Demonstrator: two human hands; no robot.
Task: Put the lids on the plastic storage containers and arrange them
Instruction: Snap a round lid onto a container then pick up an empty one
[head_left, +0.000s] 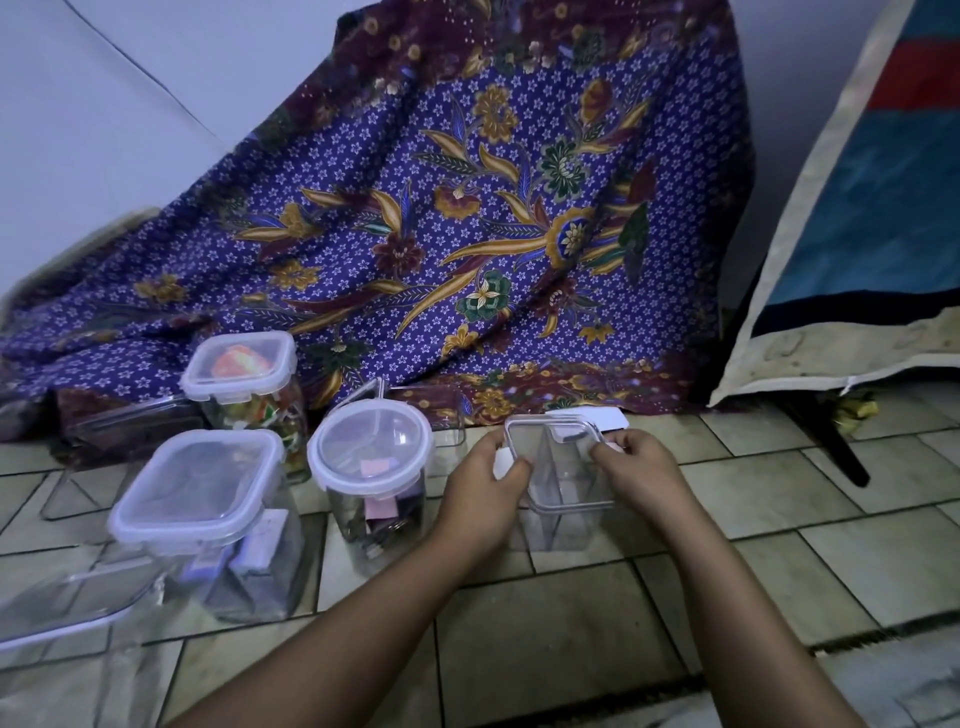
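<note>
While you hold the clear lid (556, 439) over the small square container (563, 525), both hands are curled onto it. Your left hand (485, 480) pinches its left edge and your right hand (641, 462) its right edge, at the white clip flaps. The lid looks tilted, far side up, and is not seated on the rim yet.

The container stands on the tiled floor (571, 623), near the far edge where the batik cloth (467, 208) hangs.

Step in hand: lidding this one. Three to its left already have lids:
- the round-lid container (371, 452), just beside it
- the big square container (197, 491), further left
- the colourful-contents container (239, 364), behind those two

Next move, as I judge it: level the lid, match its corners to the rim, press down and snap the flaps. A clear piece (67, 603) lies at the floor's near-left; I can't tell whether it is a lid or a tub, so check it afterwards.
</note>
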